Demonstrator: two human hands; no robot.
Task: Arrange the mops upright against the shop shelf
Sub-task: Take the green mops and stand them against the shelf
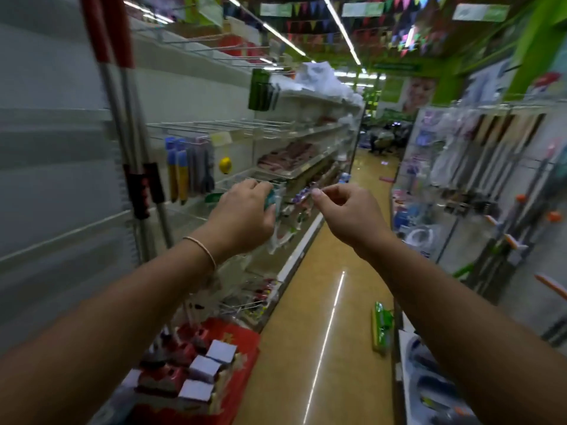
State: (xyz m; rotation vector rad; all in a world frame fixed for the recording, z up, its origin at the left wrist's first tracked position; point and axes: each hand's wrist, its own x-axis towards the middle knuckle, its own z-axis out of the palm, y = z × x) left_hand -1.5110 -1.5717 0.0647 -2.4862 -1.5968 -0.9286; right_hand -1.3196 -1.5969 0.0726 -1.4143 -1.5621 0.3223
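Observation:
Two mops [122, 118] with silver poles, red upper grips and black-and-red sliders stand upright against the white shop shelf [55, 185] at the left. Their heads sit low in a red box [233, 357] on the floor, among purple sponge blocks. My left hand [242, 216] is to the right of the poles, closed on a small teal packet hanging from a shelf hook. At the same height my right hand [343, 210] pinches the top of a small purple-and-white packet. Neither hand touches the mops.
A narrow aisle with a glossy yellow floor [322, 286] runs ahead. A green packaged mop head [382, 326] lies on the floor near the right rack [460, 167], which holds more long-handled tools. Wire hooks [214, 125] jut from the left shelf.

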